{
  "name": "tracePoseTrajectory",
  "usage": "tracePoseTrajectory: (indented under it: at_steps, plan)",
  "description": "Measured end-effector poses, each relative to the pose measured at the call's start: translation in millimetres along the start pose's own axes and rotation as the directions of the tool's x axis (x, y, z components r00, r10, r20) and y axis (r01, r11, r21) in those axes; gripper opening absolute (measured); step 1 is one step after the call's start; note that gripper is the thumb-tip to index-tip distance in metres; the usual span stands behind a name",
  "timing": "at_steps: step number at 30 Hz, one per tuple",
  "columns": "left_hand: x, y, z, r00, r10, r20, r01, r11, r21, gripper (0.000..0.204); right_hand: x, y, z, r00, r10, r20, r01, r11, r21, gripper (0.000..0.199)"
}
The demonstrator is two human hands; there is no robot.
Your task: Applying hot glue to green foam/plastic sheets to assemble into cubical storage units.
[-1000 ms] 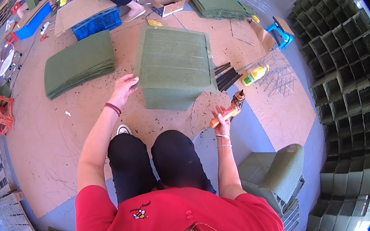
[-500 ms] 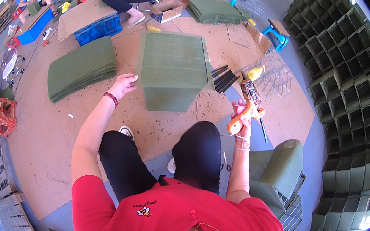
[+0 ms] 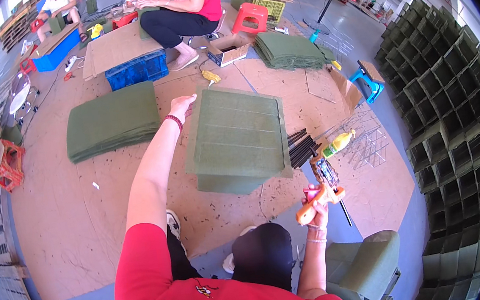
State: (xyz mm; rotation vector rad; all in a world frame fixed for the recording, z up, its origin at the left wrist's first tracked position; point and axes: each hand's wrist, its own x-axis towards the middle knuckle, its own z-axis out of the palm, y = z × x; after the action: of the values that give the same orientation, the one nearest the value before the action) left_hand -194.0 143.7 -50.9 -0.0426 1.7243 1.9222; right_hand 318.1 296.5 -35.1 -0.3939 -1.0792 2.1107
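A green fabric-covered box (image 3: 237, 129) stands in front of me on the floor, its flat panel overhanging the sides as a rim. My left hand (image 3: 182, 106) is at the box's far left corner, fingertips pinched on the edge of that panel. To the right of the box, my right hand (image 3: 319, 206) grips a hot glue gun (image 3: 327, 184) with an orange handle and a dirty, stained front. A black stick juts from its rear, and its tip points away from me. Black glue sticks (image 3: 303, 149) lie in a bundle beside the box.
Green sheets are stacked at left (image 3: 110, 121) and far right (image 3: 287, 50). A yellow bottle-shaped thing (image 3: 339, 144) lies near wire frames (image 3: 368, 146). A blue stool (image 3: 368, 81) stands at right, before stacked green boxes (image 3: 440, 119). A co-worker (image 3: 182, 19) sits behind a blue crate (image 3: 137, 71).
My view has tilted up, showing more of the co-workers. My left hand has gone from the box's left edge to its far left corner. The right hand still holds the glue gun.
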Motion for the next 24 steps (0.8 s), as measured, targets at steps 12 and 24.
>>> tracePoseTrajectory:
  at_steps: [12, 24]
  plan:
    - [50.9, 10.1, 25.1, 0.995, 0.098, -0.004, -0.098, 0.995, -0.024, 0.029, -1.6, 18.4, -35.0, 0.97, 0.059, -0.234, -0.069, 0.997, -0.034, 0.062]
    - [22.5, -3.4, -6.8, 0.928, 0.33, -0.175, -0.277, 0.922, 0.272, 0.031, 0.6, 11.2, -20.6, 0.999, 0.029, -0.046, -0.027, 0.999, 0.031, 0.069]
